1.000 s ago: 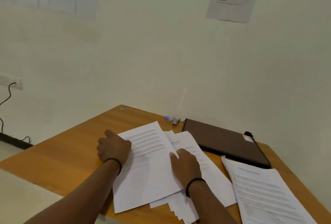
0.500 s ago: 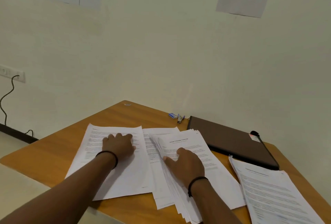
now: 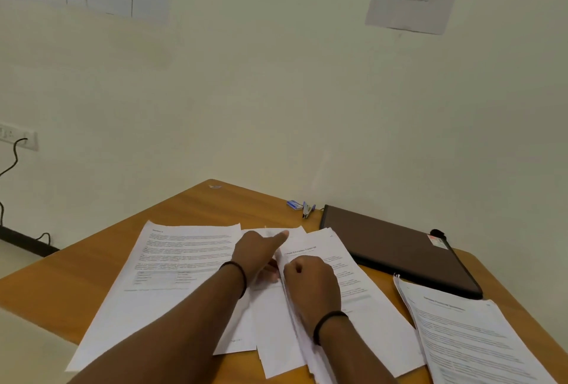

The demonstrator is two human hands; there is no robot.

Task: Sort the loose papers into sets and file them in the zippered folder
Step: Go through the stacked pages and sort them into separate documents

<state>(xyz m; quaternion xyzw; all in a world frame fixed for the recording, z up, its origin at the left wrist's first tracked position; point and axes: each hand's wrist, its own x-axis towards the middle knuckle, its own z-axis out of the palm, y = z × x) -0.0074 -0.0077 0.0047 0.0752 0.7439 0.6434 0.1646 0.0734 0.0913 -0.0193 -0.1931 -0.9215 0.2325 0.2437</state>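
Note:
A printed sheet (image 3: 184, 260) lies flat at the left of the wooden table (image 3: 76, 263). Beside it, a thick stack of papers (image 3: 353, 291) sits over another loose sheet (image 3: 273, 328). My right hand (image 3: 310, 282) is curled on the stack's left edge, with the fingers closed on it. My left hand (image 3: 258, 251) lies just left of that edge, one finger stretched forward and the others tucked against the stack; whether they hold a sheet is hidden. The dark brown zippered folder (image 3: 393, 248) lies closed at the back right.
A second paper stack (image 3: 476, 337) lies at the right front, partly overlapping the folder's corner. A small stapler (image 3: 307, 210) and a blue staple box (image 3: 294, 204) sit by the wall. The wall stands right behind the table; a cable (image 3: 12, 162) hangs at far left.
My left hand has left the sheet it slid to the table's left side and come back to the middle stack. My right hand has curled from flat into a fist at the stack's edge.

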